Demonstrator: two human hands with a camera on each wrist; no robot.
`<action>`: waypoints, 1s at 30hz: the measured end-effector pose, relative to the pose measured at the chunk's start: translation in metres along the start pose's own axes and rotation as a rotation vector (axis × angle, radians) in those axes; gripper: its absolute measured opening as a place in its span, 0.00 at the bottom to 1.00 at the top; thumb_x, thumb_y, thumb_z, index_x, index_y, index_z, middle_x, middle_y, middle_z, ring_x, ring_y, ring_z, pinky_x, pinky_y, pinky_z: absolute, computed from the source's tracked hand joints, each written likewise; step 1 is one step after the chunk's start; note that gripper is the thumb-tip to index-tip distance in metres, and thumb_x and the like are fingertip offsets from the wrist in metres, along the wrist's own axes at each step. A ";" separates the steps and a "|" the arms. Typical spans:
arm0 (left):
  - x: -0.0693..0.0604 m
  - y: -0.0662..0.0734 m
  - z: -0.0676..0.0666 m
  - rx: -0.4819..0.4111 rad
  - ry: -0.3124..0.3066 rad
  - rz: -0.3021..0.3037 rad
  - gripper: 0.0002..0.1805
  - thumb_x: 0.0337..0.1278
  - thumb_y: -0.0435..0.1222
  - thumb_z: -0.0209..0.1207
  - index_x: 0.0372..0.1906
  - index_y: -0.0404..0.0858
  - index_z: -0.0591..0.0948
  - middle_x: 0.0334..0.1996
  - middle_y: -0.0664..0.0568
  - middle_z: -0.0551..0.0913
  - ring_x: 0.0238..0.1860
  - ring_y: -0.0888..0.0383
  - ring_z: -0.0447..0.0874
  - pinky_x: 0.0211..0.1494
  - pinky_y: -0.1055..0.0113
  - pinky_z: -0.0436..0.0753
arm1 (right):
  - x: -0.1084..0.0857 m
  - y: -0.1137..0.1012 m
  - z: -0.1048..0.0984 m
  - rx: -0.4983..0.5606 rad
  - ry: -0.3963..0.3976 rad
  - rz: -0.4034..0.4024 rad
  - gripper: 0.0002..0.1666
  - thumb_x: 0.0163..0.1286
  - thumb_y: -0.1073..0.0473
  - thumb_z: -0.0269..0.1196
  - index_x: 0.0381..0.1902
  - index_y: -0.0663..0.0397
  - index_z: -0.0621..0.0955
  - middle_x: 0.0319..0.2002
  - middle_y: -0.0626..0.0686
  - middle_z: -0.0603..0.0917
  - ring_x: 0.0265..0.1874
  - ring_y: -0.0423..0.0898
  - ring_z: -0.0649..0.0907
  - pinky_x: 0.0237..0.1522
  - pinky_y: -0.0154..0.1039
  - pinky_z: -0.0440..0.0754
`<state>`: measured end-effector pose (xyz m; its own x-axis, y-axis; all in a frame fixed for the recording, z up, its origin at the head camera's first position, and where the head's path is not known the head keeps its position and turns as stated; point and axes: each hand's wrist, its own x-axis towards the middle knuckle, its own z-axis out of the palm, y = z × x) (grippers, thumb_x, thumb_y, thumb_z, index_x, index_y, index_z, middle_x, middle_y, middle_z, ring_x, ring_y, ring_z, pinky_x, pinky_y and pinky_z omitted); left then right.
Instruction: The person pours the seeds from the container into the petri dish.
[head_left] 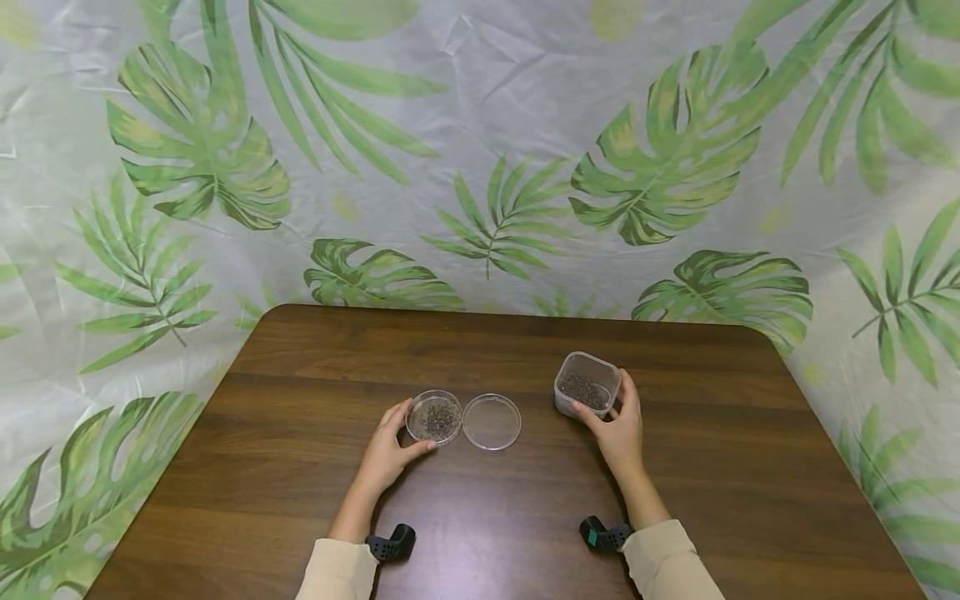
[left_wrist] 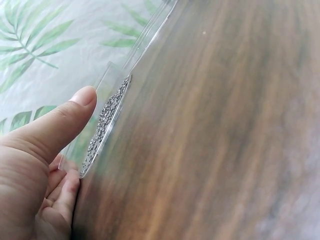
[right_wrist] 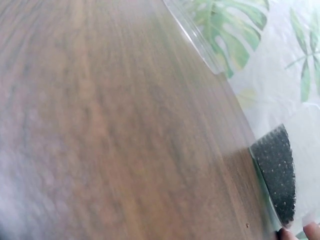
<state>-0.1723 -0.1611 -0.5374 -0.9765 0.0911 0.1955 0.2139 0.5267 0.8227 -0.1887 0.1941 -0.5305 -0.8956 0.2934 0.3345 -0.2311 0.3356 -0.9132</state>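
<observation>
My left hand [head_left: 386, 454] holds a clear round petri dish [head_left: 435, 392] on the table, its thumb and fingers on opposite sides of the rim. Dark gravel-like grains [left_wrist: 106, 125] are spread over the dish's floor. Touching or nearly touching its right side is a second shallow clear round piece [head_left: 491, 422], with no grains visible in it. Farther right, my right hand [head_left: 621, 433] grips a squarish translucent plastic container [head_left: 562, 405] between thumb and fingers. Dark grains [right_wrist: 277, 172] lie heaped to one side inside it. In the right wrist view only fingertips show, at the lower corner.
A dark brown wooden table [head_left: 487, 508] with rounded far corners supports everything. Behind it hangs a pale cloth [head_left: 510, 100] printed with green leaves. Black bands with small cameras [head_left: 393, 543] sit on both wrists, below beige sleeves.
</observation>
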 end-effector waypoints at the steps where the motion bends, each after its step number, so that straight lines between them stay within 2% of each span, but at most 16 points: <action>1: 0.000 0.000 0.000 0.000 -0.001 -0.001 0.46 0.35 0.42 0.71 0.63 0.31 0.64 0.59 0.40 0.65 0.54 0.43 0.68 0.57 0.51 0.66 | 0.000 0.000 0.000 -0.001 0.000 0.003 0.55 0.46 0.57 0.73 0.67 0.59 0.54 0.62 0.56 0.60 0.59 0.54 0.64 0.52 0.52 0.69; 11: 0.001 -0.002 0.001 0.002 0.007 0.008 0.46 0.35 0.43 0.71 0.63 0.31 0.64 0.59 0.39 0.65 0.55 0.42 0.68 0.57 0.50 0.66 | 0.000 -0.001 0.000 -0.018 -0.002 0.027 0.56 0.47 0.55 0.72 0.68 0.54 0.53 0.63 0.55 0.59 0.59 0.53 0.63 0.52 0.50 0.68; 18: 0.000 -0.001 0.000 0.006 0.001 -0.001 0.46 0.34 0.42 0.71 0.63 0.31 0.64 0.59 0.39 0.65 0.56 0.42 0.67 0.58 0.50 0.65 | -0.002 0.001 -0.001 -0.014 0.004 0.043 0.56 0.48 0.57 0.72 0.68 0.56 0.52 0.63 0.55 0.60 0.59 0.52 0.64 0.54 0.47 0.65; 25: -0.001 0.000 -0.001 0.003 0.000 0.000 0.46 0.35 0.42 0.71 0.63 0.31 0.64 0.59 0.38 0.65 0.56 0.42 0.66 0.58 0.50 0.64 | -0.003 0.004 -0.002 0.032 -0.014 0.041 0.56 0.49 0.60 0.71 0.69 0.58 0.50 0.63 0.60 0.59 0.60 0.56 0.63 0.55 0.52 0.63; 30: 0.000 0.000 -0.001 0.004 -0.004 -0.003 0.46 0.36 0.43 0.70 0.63 0.31 0.64 0.59 0.38 0.65 0.56 0.42 0.66 0.58 0.50 0.64 | -0.003 0.004 -0.001 0.037 -0.025 0.062 0.56 0.51 0.58 0.70 0.69 0.57 0.49 0.64 0.57 0.57 0.60 0.52 0.62 0.55 0.48 0.63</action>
<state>-0.1717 -0.1617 -0.5369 -0.9772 0.0928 0.1910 0.2109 0.5307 0.8209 -0.1868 0.1958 -0.5347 -0.9176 0.2901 0.2716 -0.1886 0.2836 -0.9402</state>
